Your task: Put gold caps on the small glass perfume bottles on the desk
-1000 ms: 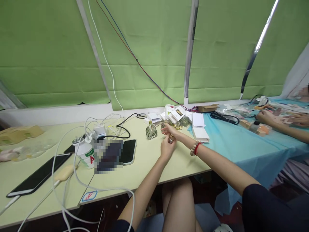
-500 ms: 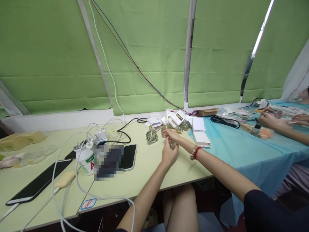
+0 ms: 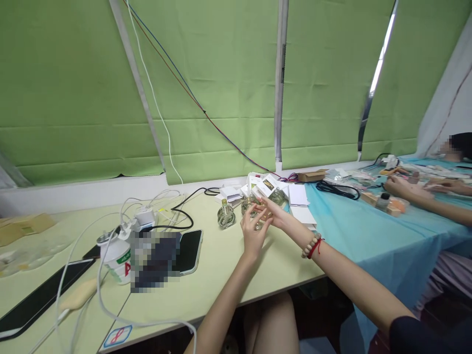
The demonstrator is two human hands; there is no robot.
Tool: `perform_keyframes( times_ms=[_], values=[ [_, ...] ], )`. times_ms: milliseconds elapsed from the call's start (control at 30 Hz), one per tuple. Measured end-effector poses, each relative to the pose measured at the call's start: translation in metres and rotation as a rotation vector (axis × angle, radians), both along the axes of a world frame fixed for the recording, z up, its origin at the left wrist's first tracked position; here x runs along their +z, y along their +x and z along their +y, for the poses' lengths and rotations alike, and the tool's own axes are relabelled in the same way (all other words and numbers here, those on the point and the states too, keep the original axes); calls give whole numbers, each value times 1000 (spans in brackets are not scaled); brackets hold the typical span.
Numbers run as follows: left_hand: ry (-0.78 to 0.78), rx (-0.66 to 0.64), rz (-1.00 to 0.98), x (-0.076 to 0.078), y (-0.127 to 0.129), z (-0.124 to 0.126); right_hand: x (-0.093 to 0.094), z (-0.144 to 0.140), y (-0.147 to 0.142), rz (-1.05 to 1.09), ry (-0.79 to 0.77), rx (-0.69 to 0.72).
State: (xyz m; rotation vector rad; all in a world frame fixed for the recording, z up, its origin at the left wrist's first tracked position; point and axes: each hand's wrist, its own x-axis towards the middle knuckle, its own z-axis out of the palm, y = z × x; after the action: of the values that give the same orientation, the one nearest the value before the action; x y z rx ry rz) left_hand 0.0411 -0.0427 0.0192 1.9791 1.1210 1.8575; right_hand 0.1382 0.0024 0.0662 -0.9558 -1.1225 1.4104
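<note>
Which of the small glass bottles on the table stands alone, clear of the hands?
The glass bottle standing left of both hands, by itself on the yellow-green table. The other bottles sit by the white boxes behind the fingers.

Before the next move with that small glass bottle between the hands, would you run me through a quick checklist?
1. Small glass bottle between both hands: ok.
2. Left hand grip closed on it: cannot tell, fingers look spread.
3. Right hand touching it: ok.
4. Second bottle upright, apart from the hands: ok.
5. Black phone away from the hands: ok.
6. Co-worker's hands at the far blue cloth: ok.
</note>
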Motion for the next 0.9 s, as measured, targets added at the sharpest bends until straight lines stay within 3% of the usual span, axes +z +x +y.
perform_keyframes(
  times_ms=[100,200,333,433,533,733,900],
  values=[
    [31,-1,-72,7,10,0,15,-9,-5,269,-216,-5],
    [31,3,-134,21,10,1,28,-12,-1,350,-208,-2],
    [-89,17,-271,44,-4,11,36,-11,18,232,88,-18],
    [-190,-124,-339,54,-13,24,30,-7,28,3,382,20],
    [-296,-271,-377,56,-16,34,20,2,27,-50,549,39],
    [-460,-400,-472,55,-16,47,10,24,12,-62,622,-36],
    [-489,-467,-492,58,-22,56,7,32,3,-29,616,-6]
  ],
)
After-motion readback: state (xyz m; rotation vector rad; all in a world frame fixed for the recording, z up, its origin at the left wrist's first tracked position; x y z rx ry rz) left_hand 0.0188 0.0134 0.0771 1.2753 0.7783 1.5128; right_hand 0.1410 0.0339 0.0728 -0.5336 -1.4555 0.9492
